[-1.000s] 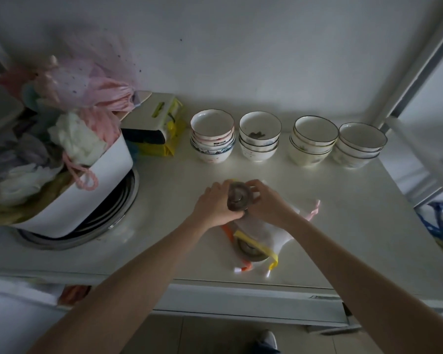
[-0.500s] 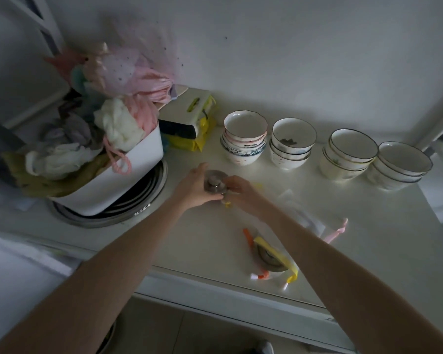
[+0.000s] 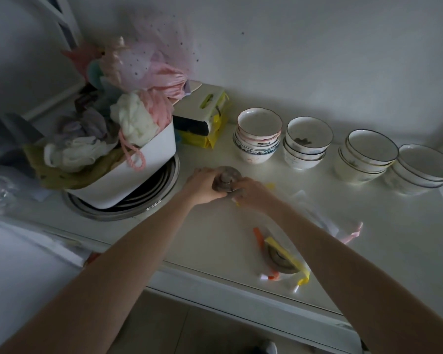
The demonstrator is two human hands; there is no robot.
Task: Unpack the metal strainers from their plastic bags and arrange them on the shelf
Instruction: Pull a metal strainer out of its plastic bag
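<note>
Both hands are meeting over the white shelf [image 3: 241, 231], just left of centre and near the white tub [image 3: 138, 175] of soft goods. The left hand [image 3: 202, 185] is curling its fingers around the left rim of an unwrapped metal strainer [image 3: 225, 178]; the right hand [image 3: 251, 192] is pinching the strainer's right edge, so both are closed on the same piece, its knob facing up. Whether the strainer is resting on the shelf or hanging just above it cannot be told.

A second strainer in its bag [image 3: 283, 258] is lying nearer the front edge of the shelf, with yellow and orange strips across it. An emptied clear bag [image 3: 317, 213] with a pink tie is lying to the right of the hands. Four stacks of bowls [image 3: 315, 144] are lining the far wall.

Risks, as judged from this arrangement: the strainer is being placed close to the tub and the steel pans [image 3: 128, 208] beneath it, so a careless release could set it knocking against them. The bagged strainer is sitting near the shelf's front edge; a sweep of the right forearm, which is passing close beside it, could push it off. The loose bag could slide likewise.
</note>
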